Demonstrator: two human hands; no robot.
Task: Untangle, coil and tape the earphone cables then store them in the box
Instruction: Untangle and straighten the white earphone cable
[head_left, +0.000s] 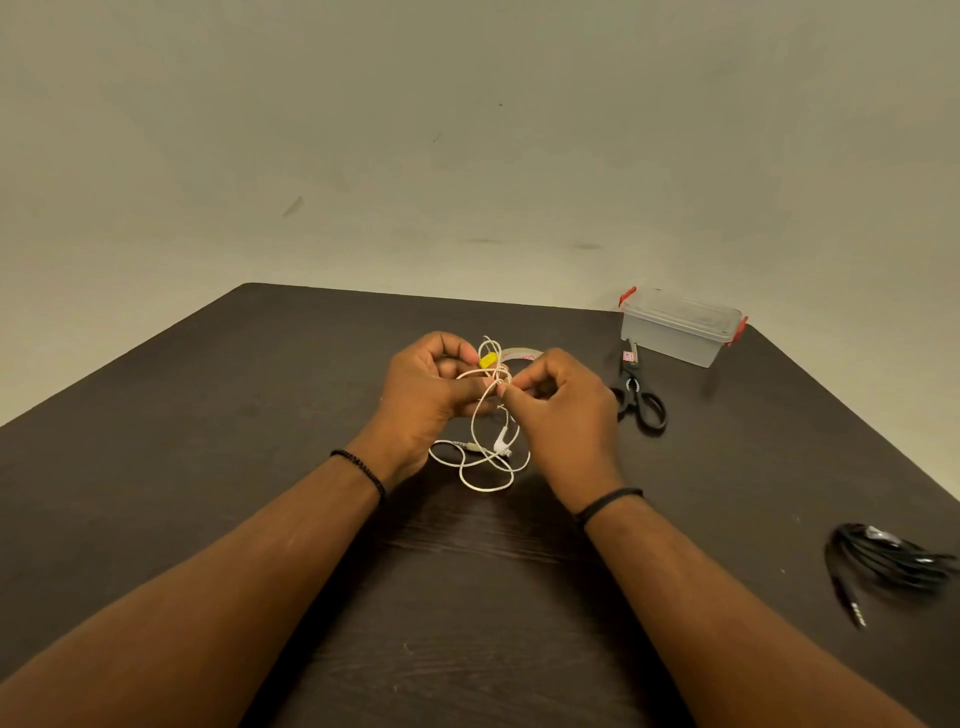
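A tangled white earphone cable (485, 447) hangs between my hands over the middle of the dark table (208, 441). Its lower loops, an earbud and the jack lie on the tabletop. My left hand (426, 395) grips the upper tangle, where a small yellow piece (487, 360) shows. My right hand (563, 402) pinches a strand at the knot beside my left thumb. A roll of tape (522, 355) lies behind my hands, mostly hidden. The clear plastic box (680, 327) with red latches stands at the back right, lid on.
Black-handled scissors (636, 395) lie between my right hand and the box. A bundle of black earphone cable (893, 564) with its jack sticking out lies near the table's right edge. A pale wall rises behind the table.
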